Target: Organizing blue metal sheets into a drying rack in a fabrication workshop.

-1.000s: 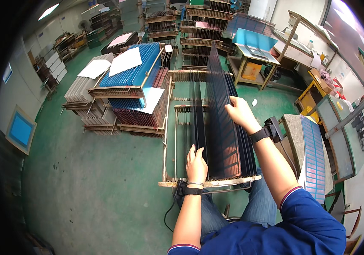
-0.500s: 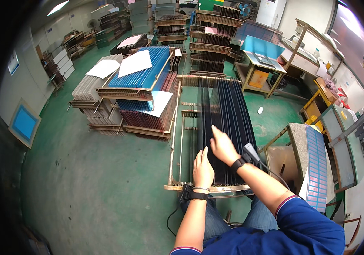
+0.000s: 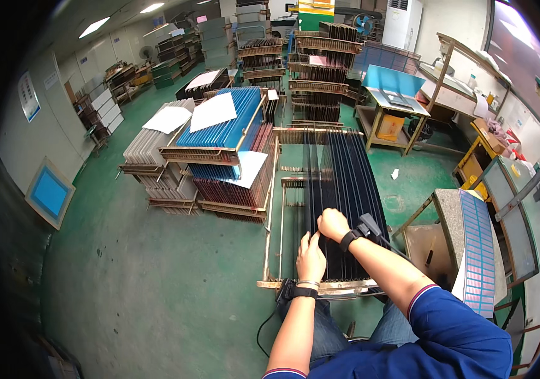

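A metal rack stands right in front of me, filled on its right side with upright, thin dark panels in a close row. The leftmost ones look see-through near the far end. My left hand lies along the left side of the row, its fingers stretched forward against the outermost panel. Just ahead and to the right, my right hand is curled closed over the panels' top edges, its fingertips near the left hand's. What sits in its fingers is hidden. Each wrist wears a black strap with a small device.
To the left stand stacked racks of blue panels and pale panels, with white sheets on top. Rack stacks rise beyond. At right are a stone-topped table with a blue gridded sheet and a wooden-framed bench.
My right hand has drawn back toward me, and its extended finger has curled in. My left hand stays at the panels' left side, now close to the right one. The view has shifted slightly.
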### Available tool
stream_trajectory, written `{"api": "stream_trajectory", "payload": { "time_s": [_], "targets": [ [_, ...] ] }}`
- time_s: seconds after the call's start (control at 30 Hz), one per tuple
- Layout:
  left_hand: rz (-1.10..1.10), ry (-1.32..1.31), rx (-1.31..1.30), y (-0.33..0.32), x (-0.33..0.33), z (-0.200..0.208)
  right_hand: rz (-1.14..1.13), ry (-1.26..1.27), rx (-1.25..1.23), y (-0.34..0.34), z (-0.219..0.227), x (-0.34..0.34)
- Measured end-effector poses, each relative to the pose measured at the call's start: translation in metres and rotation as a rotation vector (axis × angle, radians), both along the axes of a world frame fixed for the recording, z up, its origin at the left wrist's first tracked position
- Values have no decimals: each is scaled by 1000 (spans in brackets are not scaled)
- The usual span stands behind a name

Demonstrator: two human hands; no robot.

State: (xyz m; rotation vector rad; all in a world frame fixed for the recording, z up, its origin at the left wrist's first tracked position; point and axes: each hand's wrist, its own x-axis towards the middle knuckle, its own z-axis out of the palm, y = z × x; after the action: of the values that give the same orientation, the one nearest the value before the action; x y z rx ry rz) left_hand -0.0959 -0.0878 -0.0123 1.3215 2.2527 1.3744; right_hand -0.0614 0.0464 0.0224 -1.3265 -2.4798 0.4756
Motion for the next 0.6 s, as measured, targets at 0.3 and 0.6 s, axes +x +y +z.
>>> {"api": "stream_trajectory", "payload": {
  "time_s": [0.3,0.6],
  "targets": [
    [-46,-125,318,-5,-10,2,98,307,2,22,229,94],
    [-296,-1618,1012,-78,72,104,144,1373,-478,-42,138,172]
  ]
}}
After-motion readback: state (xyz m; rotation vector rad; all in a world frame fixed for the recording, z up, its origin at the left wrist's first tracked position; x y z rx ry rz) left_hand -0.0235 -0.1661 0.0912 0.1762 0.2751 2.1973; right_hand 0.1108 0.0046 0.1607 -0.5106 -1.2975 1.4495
